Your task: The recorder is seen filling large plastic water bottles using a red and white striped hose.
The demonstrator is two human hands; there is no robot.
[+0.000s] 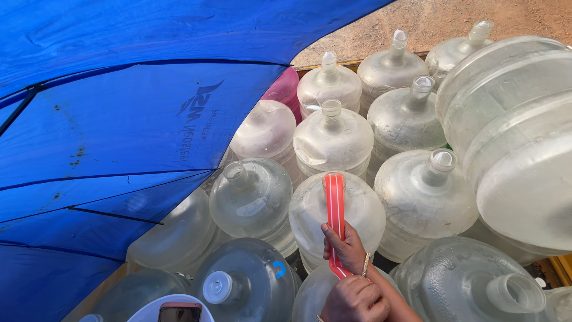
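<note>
Gripping lower end of red-and-white strip, left hand fisted at bottom edge. Right hand pinches strip higher, pressing it against clear water jug, top end over jug mouth. More jugs beyond; blue umbrella left.

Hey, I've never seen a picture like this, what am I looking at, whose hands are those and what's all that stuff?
This is one picture from a camera worn on a person's head, looking down at their own bare hands. There is no machine. Big clear water jugs stand packed together, most upright, one lying on its side at the right. A blue umbrella covers the left. One hand presses a red and white strip over the mouth of the middle jug. The other hand is closed just below it; which hand is left or right I cannot tell.
</note>
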